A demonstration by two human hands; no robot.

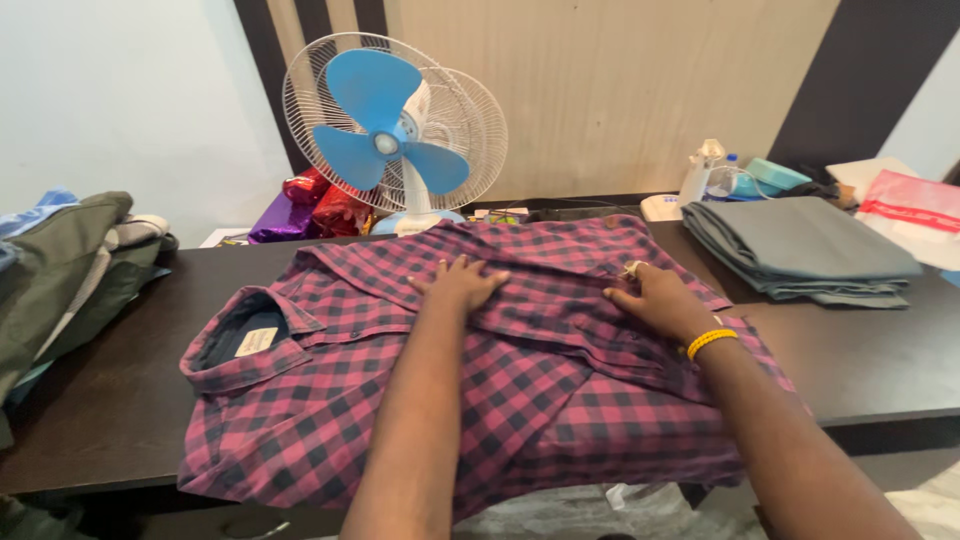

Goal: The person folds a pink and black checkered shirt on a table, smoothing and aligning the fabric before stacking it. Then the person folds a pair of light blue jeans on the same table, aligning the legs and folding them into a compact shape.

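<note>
Your left hand (462,283) lies flat on the checked shirt (330,400), with the fingers spread and the palm pressed down on the cloth; it grips nothing. Your right hand (660,298) also rests on the shirt, further to the right, fingers close together and pressing on a folded edge, and it wears a yellow band (711,341) on the wrist. I cannot tell if this hand pinches the cloth or only pushes it. The shirt is red and dark, it lies spread on the dark table (110,390) in front of you, the collar (240,345) toward your left. Behind the shirt stands a fan with blue blades (385,140). To the right lies a folded grey cloth (800,250), and to the left a pile of clothes (70,270).
</note>
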